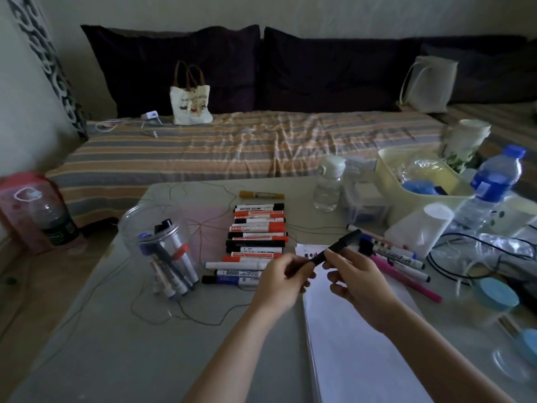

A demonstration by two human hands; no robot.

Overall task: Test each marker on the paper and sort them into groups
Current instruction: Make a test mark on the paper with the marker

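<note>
1. Both hands are up over the worktop (116, 344), sharing one black marker (338, 247) that slants from low left to high right above the near sheet of paper (357, 344).
2. The left hand (280, 282) has its grip curled around the marker's lower end; the fingers wrap it from the left.
3. The right hand (353, 276) pinches the marker's middle between thumb and forefinger, while its other fingers hang loosely curled below.
4. On the far end of the paper, just under the marker, sit a few small dark test marks (too small to read).
5. Left of the hands lies a row of markers (257, 237), stacked side by side from near to far, with red, black and blue caps; a yellow marker (261, 195) lies apart beyond the row's far end.
6. Further left stands a clear plastic jar (154, 228) with several markers upright and leaning inside.
7. Right of the hands, a loose group of thin markers (398, 257) fans out, with a pink pen (406, 279) nearest.
8. Far right on the worktop: a pale yellow bin (386, 167), a water bottle (491, 187) with a blue cap, and a small clear bottle (329, 184).
9. Beyond the worktop is a bed (232, 141) with a striped cover, and a small tote bag (190, 103) stands on it against dark cushions.
</note>
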